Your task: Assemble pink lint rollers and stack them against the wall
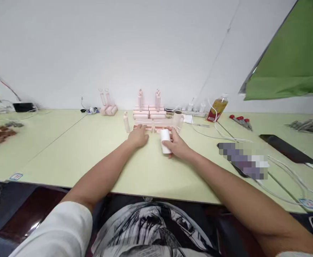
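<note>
My right hand (178, 144) is wrapped round a white rounded cylinder (165, 141), held tilted just above the table. My left hand (138, 136) rests palm down, fingers reaching forward onto the edge of a shallow pink case (147, 128); nothing shows in its grasp, though the fingertips are partly hard to make out. A second shallow pink case (159, 128) lies beside the first, partly behind my right hand. To the left stands a slim pale pink tube with a loop on top (126, 122). Behind my right hand is an upright cream cylinder (177, 118).
Stacked pink cylinders (158, 115) with upright looped tubes stand by the wall, with another pink group (108, 109) farther left. On the right are a drink bottle (217, 107), white cables (220, 134), a dark phone (287, 148) and red-capped items (241, 121).
</note>
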Demonstrator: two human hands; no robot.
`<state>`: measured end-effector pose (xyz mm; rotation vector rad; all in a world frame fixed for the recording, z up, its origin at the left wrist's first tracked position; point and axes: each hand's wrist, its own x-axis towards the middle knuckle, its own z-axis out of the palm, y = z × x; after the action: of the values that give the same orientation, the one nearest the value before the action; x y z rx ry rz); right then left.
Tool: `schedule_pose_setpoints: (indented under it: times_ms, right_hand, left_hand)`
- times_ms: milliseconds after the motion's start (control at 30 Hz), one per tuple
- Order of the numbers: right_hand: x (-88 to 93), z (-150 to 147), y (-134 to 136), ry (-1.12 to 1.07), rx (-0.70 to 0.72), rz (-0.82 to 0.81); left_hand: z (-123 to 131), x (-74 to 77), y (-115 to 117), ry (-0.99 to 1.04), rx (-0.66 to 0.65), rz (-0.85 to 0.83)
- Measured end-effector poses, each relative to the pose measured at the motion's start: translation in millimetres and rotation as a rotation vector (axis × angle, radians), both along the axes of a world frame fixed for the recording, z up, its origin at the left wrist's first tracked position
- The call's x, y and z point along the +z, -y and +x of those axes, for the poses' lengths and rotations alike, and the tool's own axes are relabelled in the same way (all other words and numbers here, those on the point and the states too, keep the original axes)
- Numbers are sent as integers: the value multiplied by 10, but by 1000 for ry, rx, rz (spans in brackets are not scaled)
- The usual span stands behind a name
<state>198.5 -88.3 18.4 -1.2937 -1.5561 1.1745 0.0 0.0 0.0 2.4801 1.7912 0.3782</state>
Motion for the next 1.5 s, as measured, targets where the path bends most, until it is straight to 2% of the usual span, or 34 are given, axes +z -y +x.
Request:
schedule_pose_setpoints:
  times_ms: [167,333,433,533,633,800,900,1000,1200,1400,1500]
  right_hand:
    - [-67,20,-57,6,25,9]
    - [-94,40,-71,23,36,20]
    - [-83,45,-64,45,48,26]
    - [-77,49,-61,77,64,40]
    - [-87,54,-66,85,75,36]
    - [-116,49,-75,48,92,38]
    - [-125,35,-65,21,113,56]
    - [-127,17,-54,0,128,94]
    - [-159,29,-99,-35,159,230]
    - [-147,103,-131,258,186,426]
    - [-132,128,-140,413,181,569]
  left_hand:
    - [6,-10,-14,-6,11,3]
    - [58,105,35,-81,111,2]
    - [94,193,87,-137,163,-86]
    - [90,227,118,-97,179,-218]
    - [47,200,115,24,155,-306]
    - [20,131,121,355,61,-240]
    - [78,135,197,598,-20,-201]
    - [155,156,306,716,-98,-149]
    - [214,178,387,996,-171,-264]
    - [155,224,322,1182,-178,-329]
    - [140,243,326,1264,-183,-437]
